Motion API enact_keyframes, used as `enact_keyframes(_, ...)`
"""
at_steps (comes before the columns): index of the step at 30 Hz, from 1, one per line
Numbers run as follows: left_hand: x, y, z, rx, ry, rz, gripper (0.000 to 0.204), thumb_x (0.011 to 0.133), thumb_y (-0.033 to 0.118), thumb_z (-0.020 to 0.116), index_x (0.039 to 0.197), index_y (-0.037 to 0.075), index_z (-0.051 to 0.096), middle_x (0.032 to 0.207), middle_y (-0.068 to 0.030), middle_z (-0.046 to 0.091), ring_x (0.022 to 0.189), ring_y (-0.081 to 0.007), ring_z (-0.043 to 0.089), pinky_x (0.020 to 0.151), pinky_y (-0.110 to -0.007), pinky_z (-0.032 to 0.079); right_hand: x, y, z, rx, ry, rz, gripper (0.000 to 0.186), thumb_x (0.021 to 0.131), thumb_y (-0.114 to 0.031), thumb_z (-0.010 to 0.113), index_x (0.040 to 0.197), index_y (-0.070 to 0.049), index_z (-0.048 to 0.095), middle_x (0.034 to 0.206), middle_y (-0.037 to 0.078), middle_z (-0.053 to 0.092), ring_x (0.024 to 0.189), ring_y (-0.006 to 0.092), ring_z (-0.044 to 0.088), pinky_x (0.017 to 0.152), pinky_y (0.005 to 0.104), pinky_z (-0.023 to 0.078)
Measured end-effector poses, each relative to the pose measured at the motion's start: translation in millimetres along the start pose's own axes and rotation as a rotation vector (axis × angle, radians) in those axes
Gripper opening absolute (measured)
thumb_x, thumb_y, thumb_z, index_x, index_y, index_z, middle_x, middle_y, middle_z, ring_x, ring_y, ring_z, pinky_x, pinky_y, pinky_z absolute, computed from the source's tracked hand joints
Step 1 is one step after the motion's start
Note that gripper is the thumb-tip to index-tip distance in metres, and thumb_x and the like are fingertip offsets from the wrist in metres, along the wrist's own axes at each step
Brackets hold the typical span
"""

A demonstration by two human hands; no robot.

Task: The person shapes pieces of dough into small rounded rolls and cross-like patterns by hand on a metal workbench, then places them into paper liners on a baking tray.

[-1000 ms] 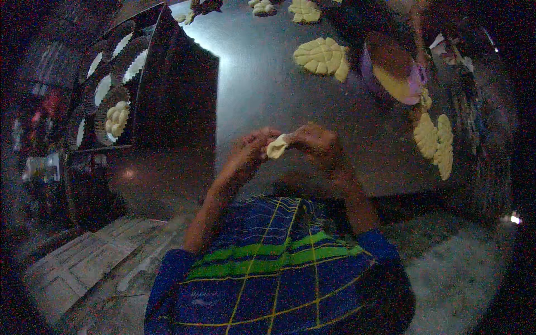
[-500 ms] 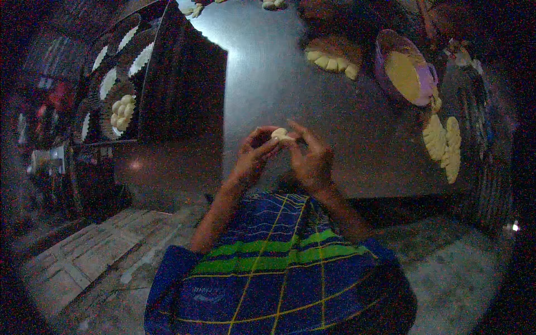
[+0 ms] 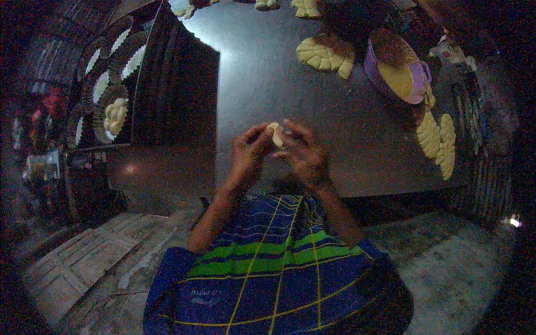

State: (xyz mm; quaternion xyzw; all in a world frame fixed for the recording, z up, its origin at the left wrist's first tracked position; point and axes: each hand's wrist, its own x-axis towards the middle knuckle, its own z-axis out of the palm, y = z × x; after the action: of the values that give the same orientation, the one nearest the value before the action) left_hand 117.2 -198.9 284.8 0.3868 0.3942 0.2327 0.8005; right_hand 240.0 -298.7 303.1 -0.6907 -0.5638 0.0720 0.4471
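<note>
A small pale piece of dough point(image 3: 276, 135) is held up between my two hands, over the near part of the dark metal table point(image 3: 251, 100). My left hand point(image 3: 248, 149) pinches it from the left with thumb and fingers. From the other side, the curled fingers of my right hand point(image 3: 310, 157) close around its right edge; they are slightly blurred, and part of the dough is hidden behind them. Farther off lies a cluster of pale shaped dough pieces point(image 3: 321, 54). To its right stands a purple tub point(image 3: 375, 70) with yellowish dough inside.
More dough pieces point(image 3: 429, 137) lie along the table's right side, and others point(image 3: 306, 8) at its far edge. At the left, a dark tray point(image 3: 137, 106) carries several fluted round tins, one filled with dough balls point(image 3: 115, 117). A checked blue cloth point(image 3: 279, 268) covers my lap.
The dough in my fingers has turned to stand more upright. My right hand has shifted and its fingers have curled in around the dough. The view has moved slightly.
</note>
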Motion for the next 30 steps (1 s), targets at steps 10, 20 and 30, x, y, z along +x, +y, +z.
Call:
enact_keyframes(10,-7,7,-12,0.324,-0.264,0.307,0.024,0.093,0.016,0.063,0.112,0.001,0.067,0.106,-0.0117,0.069,0.097,-0.0184,0.065,0.086,-0.031,0.053,9,-8,-7,0.202,-0.08,0.495,0.021,0.078,-0.012,0.076,0.097,-0.006,0.072,0.094,0.008,0.069,0.091,0.0181,0.064,0.081,0.0314,0.05)
enact_keyframes(20,-1,-10,-10,0.388,-0.18,0.359,0.02,0.089,0.013,0.069,0.103,-0.001,0.067,0.1,-0.01,0.07,0.093,-0.0167,0.065,0.084,-0.03,0.053,5,10,-2,0.276,-0.124,0.511,0.009,0.081,-0.012,0.071,0.084,-0.005,0.076,0.093,0.009,0.071,0.093,0.0198,0.065,0.085,0.0319,0.05)
enact_keyframes(30,2,-22,-16,-0.059,-0.354,0.128,0.058,0.082,-0.001,0.07,0.13,0.006,0.038,0.103,-0.0087,0.063,0.098,-0.0214,0.064,0.087,-0.035,0.053,-12,41,0,0.781,-0.238,0.743,0.02,0.082,-0.004,0.07,0.101,0.001,0.07,0.103,0.01,0.07,0.091,0.0164,0.066,0.086,0.0298,0.053)
